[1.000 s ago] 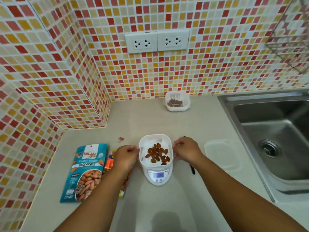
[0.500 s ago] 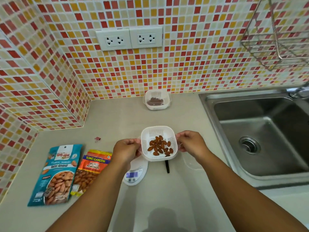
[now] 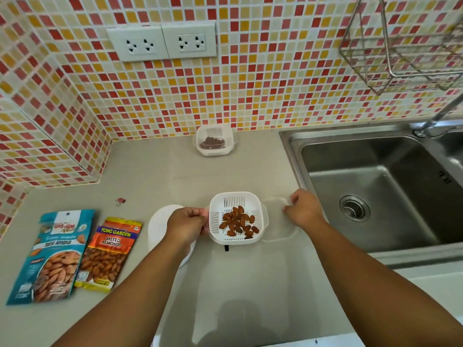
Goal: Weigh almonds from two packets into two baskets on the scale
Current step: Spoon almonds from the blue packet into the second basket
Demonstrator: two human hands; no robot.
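The left hand point(image 3: 186, 225) pinches the left rim of the white basket point(image 3: 237, 217), and this basket with brown almonds point(image 3: 238, 222) inside is at the middle of the counter point(image 3: 150, 176). At 3 o'clock from the basket, the right hand point(image 3: 302, 209) has its fingers curled on the edge of a clear lid point(image 3: 280, 220), which lies flat just beside the basket. The white scale point(image 3: 160, 226) is at 9 o'clock, partly hidden under the left hand and forearm, so its display cannot be seen. A small black thing point(image 3: 226, 247) shows from under the basket at 6 o'clock. At 12 o'clock, near the tiled wall point(image 3: 250, 91), a second basket point(image 3: 215, 141) with almonds stands well apart. The blue packet point(image 3: 50, 256) and the orange packet point(image 3: 109, 254) lie side by side at 8 o'clock, a small clip point(image 3: 121, 201) at 10 o'clock. The steel sink point(image 3: 375, 191) is at 3 o'clock behind the right hand.
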